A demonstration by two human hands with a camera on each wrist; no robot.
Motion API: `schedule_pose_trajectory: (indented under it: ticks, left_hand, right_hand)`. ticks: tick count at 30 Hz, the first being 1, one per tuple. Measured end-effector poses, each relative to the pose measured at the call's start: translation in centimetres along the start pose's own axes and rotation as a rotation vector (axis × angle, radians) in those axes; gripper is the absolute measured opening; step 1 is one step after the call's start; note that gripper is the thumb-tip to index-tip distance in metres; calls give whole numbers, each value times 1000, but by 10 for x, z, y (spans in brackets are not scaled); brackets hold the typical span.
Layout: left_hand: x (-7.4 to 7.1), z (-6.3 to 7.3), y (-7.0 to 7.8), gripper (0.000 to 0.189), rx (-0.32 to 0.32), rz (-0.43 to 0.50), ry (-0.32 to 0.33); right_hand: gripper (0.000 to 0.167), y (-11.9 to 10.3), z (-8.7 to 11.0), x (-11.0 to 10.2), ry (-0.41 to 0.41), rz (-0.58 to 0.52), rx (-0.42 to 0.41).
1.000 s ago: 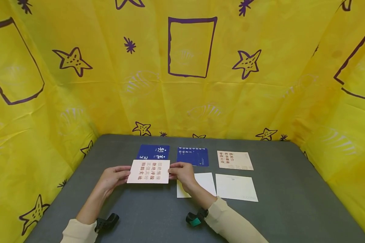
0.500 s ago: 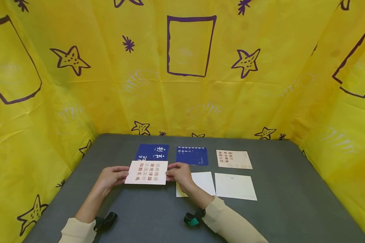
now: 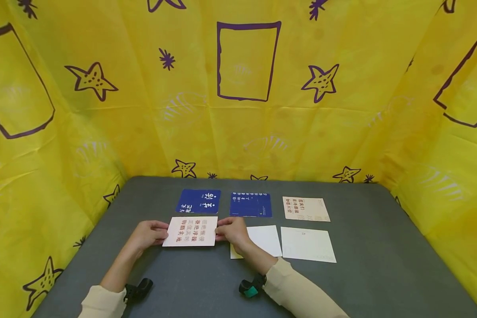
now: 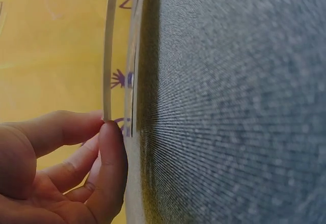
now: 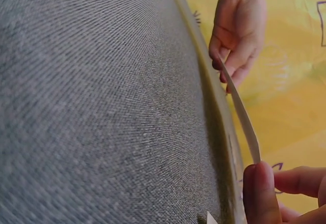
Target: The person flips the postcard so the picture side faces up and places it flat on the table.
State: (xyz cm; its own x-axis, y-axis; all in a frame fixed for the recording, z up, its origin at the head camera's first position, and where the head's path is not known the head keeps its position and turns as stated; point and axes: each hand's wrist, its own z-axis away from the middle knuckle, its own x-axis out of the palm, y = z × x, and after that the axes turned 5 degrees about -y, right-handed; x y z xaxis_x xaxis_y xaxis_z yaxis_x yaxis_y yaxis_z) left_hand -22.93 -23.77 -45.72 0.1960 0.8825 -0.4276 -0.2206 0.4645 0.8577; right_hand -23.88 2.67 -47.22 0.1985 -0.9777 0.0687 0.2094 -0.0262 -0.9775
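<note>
A pale pink-white card (image 3: 190,231) with rows of reddish and grey Chinese characters is held level between both hands. My left hand (image 3: 145,234) pinches its left edge between thumb and fingers. On the opposite edge, my right hand (image 3: 234,233) grips it the same way. Seen edge-on in the left wrist view, the card (image 4: 108,51) stands slightly off the tabletop. Just beyond it lies a blue card (image 3: 198,201) with white lettering. The right hand and forearm partly cover a white card (image 3: 264,238) lying beneath.
Another blue card (image 3: 250,206) and a cream card (image 3: 306,209) with brown characters lie in the back row. A second white card (image 3: 308,245) sits in front of the cream one. The dark grey table (image 3: 365,265) is enclosed by yellow patterned cloth (image 3: 143,141).
Both hands have drawn the held card slightly toward the person and lower, uncovering more of the blue card behind it. The cards lying on the table have stayed put.
</note>
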Motion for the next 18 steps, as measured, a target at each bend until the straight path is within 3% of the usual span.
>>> schedule_pose_trajectory:
  ticks: [18]
  left_hand:
    - [-1, -1, 1, 33, -40, -70, -15]
  right_hand:
    - [26, 4, 1, 3, -66, 24, 36]
